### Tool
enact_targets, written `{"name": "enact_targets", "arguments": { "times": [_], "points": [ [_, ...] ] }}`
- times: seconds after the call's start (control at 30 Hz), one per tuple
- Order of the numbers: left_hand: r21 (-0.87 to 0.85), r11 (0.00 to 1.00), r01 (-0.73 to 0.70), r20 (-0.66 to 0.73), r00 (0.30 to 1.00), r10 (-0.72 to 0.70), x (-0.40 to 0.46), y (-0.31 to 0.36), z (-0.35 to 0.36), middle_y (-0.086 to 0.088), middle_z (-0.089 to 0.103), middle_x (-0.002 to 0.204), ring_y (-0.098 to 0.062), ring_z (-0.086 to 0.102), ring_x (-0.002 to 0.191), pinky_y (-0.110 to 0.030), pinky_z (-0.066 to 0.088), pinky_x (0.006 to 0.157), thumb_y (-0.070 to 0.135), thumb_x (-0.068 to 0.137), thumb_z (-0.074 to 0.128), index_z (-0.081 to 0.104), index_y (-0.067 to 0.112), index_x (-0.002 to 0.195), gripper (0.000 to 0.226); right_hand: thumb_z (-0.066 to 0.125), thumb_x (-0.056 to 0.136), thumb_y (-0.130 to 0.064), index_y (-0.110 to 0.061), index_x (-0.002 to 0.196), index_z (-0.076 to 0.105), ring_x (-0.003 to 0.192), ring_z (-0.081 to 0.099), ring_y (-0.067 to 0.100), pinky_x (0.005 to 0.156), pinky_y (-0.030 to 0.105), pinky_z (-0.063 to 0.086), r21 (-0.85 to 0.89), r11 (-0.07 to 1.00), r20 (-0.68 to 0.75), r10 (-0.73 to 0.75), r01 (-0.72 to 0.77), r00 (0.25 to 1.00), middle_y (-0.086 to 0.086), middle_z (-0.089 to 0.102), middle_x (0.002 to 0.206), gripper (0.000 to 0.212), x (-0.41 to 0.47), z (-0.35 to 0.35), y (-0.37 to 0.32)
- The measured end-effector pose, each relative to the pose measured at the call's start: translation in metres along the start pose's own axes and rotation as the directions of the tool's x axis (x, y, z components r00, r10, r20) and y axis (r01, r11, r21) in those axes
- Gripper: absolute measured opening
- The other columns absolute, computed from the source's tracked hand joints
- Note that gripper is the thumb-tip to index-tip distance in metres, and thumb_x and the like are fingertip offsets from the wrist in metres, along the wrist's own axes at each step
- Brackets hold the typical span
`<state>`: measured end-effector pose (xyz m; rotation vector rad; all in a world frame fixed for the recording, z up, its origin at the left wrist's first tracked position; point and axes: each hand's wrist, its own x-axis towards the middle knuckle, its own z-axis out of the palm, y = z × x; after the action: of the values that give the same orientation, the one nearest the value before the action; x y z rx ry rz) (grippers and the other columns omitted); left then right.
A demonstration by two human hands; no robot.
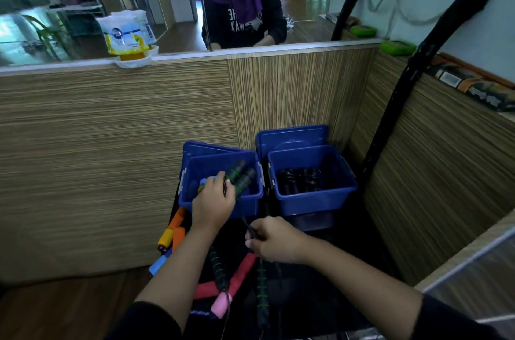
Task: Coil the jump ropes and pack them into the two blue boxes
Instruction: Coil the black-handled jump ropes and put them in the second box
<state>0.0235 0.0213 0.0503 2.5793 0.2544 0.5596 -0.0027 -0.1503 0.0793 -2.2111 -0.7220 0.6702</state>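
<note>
Two blue boxes stand side by side against the wooden wall. Over the left blue box [250, 203] my left hand [213, 204] grips the two black handles with green rings [241, 176] of a jump rope. Its thin black cord [246, 224] runs down to my right hand [274, 239], which pinches it just in front of the boxes. The right blue box [315, 196] holds several coiled black ropes [301, 179]. More jump ropes lie below my arms: orange and yellow handles [172, 231], red and pink handles [237, 278], black handles [262, 289].
A blue lid [291, 136] leans behind each box. Wooden panel walls close in the back and right side. A mirror above the wall reflects a person wearing a headset. A black stand [390, 122] rises to the right of the boxes.
</note>
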Motion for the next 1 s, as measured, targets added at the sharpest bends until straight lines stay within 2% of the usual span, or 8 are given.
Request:
{"name": "enact_targets", "arguments": {
  "times": [0.07,0.13,0.3,0.37,0.57,0.7,0.87,1.0],
  "points": [
    [0.088,0.984,-0.154,0.1,0.984,0.145,-0.014,-0.01,0.014,-0.012,0.062,0.093,-0.033,0.065,0.066,-0.036,0.05,0.045,0.038,0.092,0.034,0.06,0.009,0.117,0.046,0.052,0.092,-0.023,-0.008,0.081,0.059,0.072,0.057,0.027,0.061,0.025,0.033,-0.292,0.954,-0.018,-0.082,0.074,0.996,0.014,0.061,0.076,0.02,-0.002,-0.011,-0.006],
    [0.128,0.935,-0.332,0.182,0.934,0.306,-0.03,-0.012,0.025,-0.011,0.064,0.084,-0.033,0.065,0.062,-0.035,0.049,0.04,0.037,0.09,0.037,0.056,0.014,0.112,0.038,0.052,0.092,-0.02,-0.005,0.092,0.064,0.089,0.06,0.03,0.066,0.024,0.033,-0.367,0.92,0.026,-0.138,0.138,0.99,0.019,0.066,0.094,0.02,0.0,-0.023,-0.005],
    [-0.146,0.79,-0.596,0.328,0.724,0.607,-0.06,0.005,0.023,-0.012,0.062,0.086,-0.032,0.063,0.074,-0.039,0.053,0.06,0.026,0.095,0.034,0.049,0.014,0.113,0.026,0.057,0.092,-0.015,-0.012,0.102,0.069,0.088,0.059,0.008,0.078,0.018,0.042,-0.233,0.956,0.059,-0.169,0.178,0.984,0.002,0.069,0.098,0.016,0.001,-0.067,0.019],
    [-0.267,0.778,-0.569,0.291,0.722,0.628,-0.069,0.016,0.016,-0.013,0.061,0.1,-0.031,0.061,0.088,-0.041,0.051,0.077,0.028,0.101,0.028,0.051,0.005,0.125,0.04,0.066,0.087,-0.014,-0.01,0.1,0.072,0.086,0.06,0.001,0.079,0.011,0.043,-0.067,0.976,0.021,-0.207,0.208,0.978,-0.002,0.068,0.092,0.015,0.001,-0.079,0.027],
    [-0.469,0.807,-0.359,0.168,0.861,0.48,-0.075,0.047,-0.023,0.017,0.054,0.119,-0.002,0.053,0.112,-0.009,0.039,0.09,0.05,0.09,0.049,0.027,0.029,0.143,0.061,0.072,0.078,-0.014,-0.002,0.1,0.073,0.095,0.067,0.019,0.089,0.027,0.051,0.429,0.889,-0.092,-0.132,0.159,0.987,0.014,0.073,0.098,0.025,0.002,-0.094,0.048],
    [-0.38,0.809,-0.448,-0.004,0.876,0.483,-0.056,0.052,-0.028,0.007,0.06,0.113,-0.006,0.06,0.101,-0.026,0.05,0.082,0.046,0.092,0.054,0.051,0.022,0.134,0.048,0.053,0.092,-0.004,-0.012,0.073,0.074,0.061,0.063,0.018,0.061,0.029,0.049,0.693,0.721,-0.094,0.048,0.031,0.994,0.009,0.068,0.067,0.029,0.005,-0.071,0.056],
    [-0.386,0.898,-0.212,-0.273,0.956,0.108,-0.015,0.049,-0.035,0.008,0.057,0.112,0.006,0.048,0.099,-0.003,0.033,0.081,0.043,0.092,0.042,0.055,0.015,0.125,0.045,0.04,0.1,-0.037,-0.01,0.086,0.067,0.04,0.046,0.013,0.042,0.02,0.037,0.586,0.809,-0.057,0.091,-0.04,0.994,0.003,0.051,0.051,0.041,-0.002,-0.012,0.054],
    [-0.196,0.981,0.004,-0.308,0.949,-0.066,0.009,0.019,-0.03,-0.007,0.06,0.104,-0.022,0.059,0.086,-0.027,0.038,0.066,0.053,0.088,0.033,0.056,0.012,0.123,0.058,0.044,0.1,-0.026,-0.012,0.09,0.056,0.045,0.047,0.007,0.052,0.025,0.04,0.182,0.981,-0.13,-0.043,0.067,0.991,-0.003,0.051,0.055,0.021,-0.011,0.013,0.036]
  ]
}}
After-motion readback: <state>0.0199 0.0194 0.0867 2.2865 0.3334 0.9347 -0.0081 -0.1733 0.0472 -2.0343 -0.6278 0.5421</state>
